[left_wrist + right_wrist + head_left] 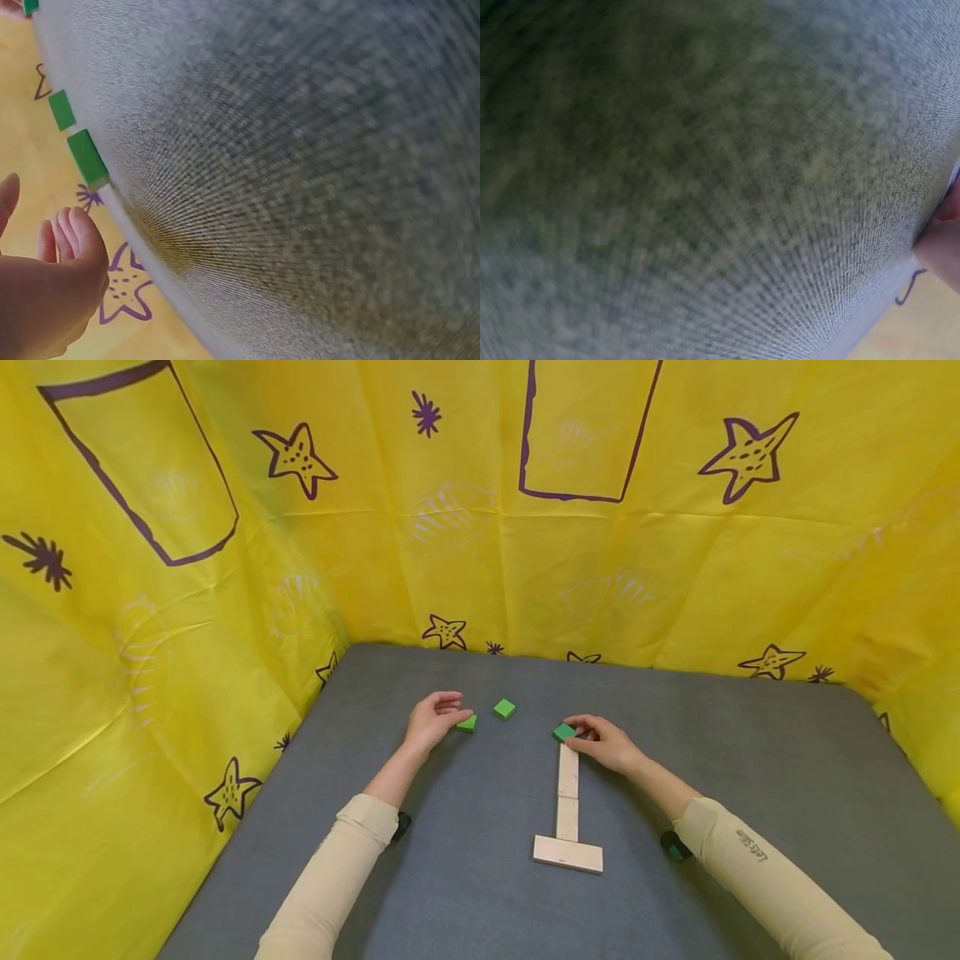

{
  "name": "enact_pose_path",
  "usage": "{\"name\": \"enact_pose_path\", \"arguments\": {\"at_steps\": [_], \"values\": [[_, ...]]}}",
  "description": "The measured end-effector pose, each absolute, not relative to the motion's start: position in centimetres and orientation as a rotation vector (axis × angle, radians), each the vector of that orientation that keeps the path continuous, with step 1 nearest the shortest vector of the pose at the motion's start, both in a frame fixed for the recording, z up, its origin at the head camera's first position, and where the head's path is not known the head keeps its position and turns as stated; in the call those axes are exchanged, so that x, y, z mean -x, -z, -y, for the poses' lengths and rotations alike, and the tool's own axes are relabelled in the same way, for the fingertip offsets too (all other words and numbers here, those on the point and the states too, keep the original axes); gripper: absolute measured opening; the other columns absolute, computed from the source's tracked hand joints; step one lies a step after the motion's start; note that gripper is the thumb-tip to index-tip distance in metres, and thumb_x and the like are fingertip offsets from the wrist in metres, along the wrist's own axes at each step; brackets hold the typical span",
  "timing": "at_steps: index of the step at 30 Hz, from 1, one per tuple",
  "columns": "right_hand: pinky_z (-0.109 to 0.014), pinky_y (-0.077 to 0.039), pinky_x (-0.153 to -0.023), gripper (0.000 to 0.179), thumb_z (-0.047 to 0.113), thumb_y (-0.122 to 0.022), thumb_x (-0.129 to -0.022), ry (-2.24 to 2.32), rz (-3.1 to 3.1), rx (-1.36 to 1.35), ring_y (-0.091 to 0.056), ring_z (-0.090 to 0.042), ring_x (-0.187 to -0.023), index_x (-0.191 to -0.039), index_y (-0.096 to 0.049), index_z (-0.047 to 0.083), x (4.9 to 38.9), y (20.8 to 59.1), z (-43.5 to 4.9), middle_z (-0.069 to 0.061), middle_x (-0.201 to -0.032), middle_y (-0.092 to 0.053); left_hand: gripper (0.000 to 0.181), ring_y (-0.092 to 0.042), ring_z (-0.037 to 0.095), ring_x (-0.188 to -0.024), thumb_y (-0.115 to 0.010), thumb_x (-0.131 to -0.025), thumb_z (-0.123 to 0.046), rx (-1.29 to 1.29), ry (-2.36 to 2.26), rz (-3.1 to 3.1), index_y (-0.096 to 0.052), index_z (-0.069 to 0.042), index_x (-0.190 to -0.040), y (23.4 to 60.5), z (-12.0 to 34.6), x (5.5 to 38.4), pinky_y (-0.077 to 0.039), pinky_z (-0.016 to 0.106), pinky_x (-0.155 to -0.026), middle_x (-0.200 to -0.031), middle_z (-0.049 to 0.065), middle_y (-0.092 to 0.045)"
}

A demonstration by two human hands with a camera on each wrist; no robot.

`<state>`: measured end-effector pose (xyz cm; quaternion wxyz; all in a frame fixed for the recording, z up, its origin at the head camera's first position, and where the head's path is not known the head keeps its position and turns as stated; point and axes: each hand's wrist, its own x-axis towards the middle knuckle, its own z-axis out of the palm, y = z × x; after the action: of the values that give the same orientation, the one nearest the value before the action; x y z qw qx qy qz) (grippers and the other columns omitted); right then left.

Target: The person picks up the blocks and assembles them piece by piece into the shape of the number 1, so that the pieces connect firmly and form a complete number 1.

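Note:
My right hand [606, 745] pinches a dark green square block [564, 732] between thumb and fingers, at the far end of a column of two pale wooden planks [567, 785]. A third plank [567, 853] lies crosswise at the near end of this column. My left hand [431, 722] hovers with loosely bent fingers beside a light green block [467, 724]. In the left wrist view a gap shows between that hand [64, 285] and the nearer green block [88, 159]. Only a bit of the right hand [941, 244] shows in the right wrist view, its block out of sight.
Another green block [504, 708] lies on the grey table [450, 877], between the two hands and slightly farther back. Yellow cloth [360, 560] with purple starfish drawings hangs along the table's back and sides.

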<state>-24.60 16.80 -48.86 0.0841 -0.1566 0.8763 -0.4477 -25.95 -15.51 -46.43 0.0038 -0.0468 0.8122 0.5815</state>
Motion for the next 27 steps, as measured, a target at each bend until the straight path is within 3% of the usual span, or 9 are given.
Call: {"name": "enact_pose_path", "arguments": {"at_steps": [11,27], "values": [[-0.034,-0.037,-0.072,0.038,0.018,-0.065,-0.094,1.332,-2.615,0.462,-0.047,-0.021,-0.082,-0.128,-0.059,0.002,24.49,48.79,-16.77,-0.013,-0.105,-0.057,0.048,-0.061,0.025,-0.102,-0.082,-0.080,-0.022,0.153,-1.548,-2.708,-0.065,-0.005,-0.121,46.96,15.62,26.04,-0.050,0.038,-0.085,-0.112,0.012,-0.066],[-0.034,-0.037,-0.072,0.038,0.017,-0.066,-0.094,1.342,-2.624,0.464,-0.047,-0.021,-0.082,-0.127,-0.060,0.001,24.60,48.90,-16.77,-0.013,-0.105,-0.058,0.047,-0.061,0.027,-0.097,-0.082,-0.078,-0.020,0.047,-1.350,-2.800,-0.065,0.000,-0.117,46.92,15.21,26.01,-0.050,0.039,-0.085,-0.108,0.014,-0.066]]}}
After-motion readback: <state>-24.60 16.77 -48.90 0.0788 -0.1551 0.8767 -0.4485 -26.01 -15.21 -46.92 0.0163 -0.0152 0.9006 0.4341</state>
